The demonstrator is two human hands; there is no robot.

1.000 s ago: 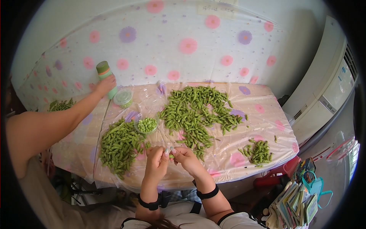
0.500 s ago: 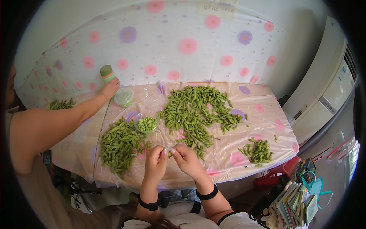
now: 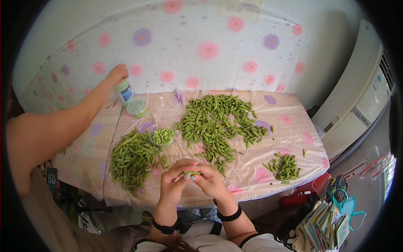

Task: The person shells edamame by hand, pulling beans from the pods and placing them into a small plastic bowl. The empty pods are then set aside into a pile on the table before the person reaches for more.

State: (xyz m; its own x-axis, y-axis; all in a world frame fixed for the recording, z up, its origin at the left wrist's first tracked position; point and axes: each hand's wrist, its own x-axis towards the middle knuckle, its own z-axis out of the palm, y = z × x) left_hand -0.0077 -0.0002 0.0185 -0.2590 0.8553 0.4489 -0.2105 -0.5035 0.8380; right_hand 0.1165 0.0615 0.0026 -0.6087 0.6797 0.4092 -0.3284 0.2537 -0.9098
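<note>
Close to the table's near edge, my left hand (image 3: 171, 179) and my right hand (image 3: 209, 178) meet, fingers curled around one green soybean pod (image 3: 192, 173). Both thumbs press on it from below. Just beyond my left hand stands a clear container of shelled green beans (image 3: 163, 137). To its left lies a heap of soybean pods (image 3: 132, 159). A larger spread of pods (image 3: 212, 117) covers the table's middle, past my right hand. Farther right is a small pile of pods (image 3: 286, 167).
At left, a person's hand (image 3: 117, 74) grips the top of a green-and-blue bottle (image 3: 124, 91). Beside it sits a lidded clear tub (image 3: 137, 106). A flowered plastic sheet (image 3: 243, 178) covers the table. Books (image 3: 325, 227) and a red bin (image 3: 300, 193) stand below right.
My fingers have gone from a fingertip pinch to curling around the pod, with both hands slightly raised. The other person's hand has shifted from the bottle's side to its top.
</note>
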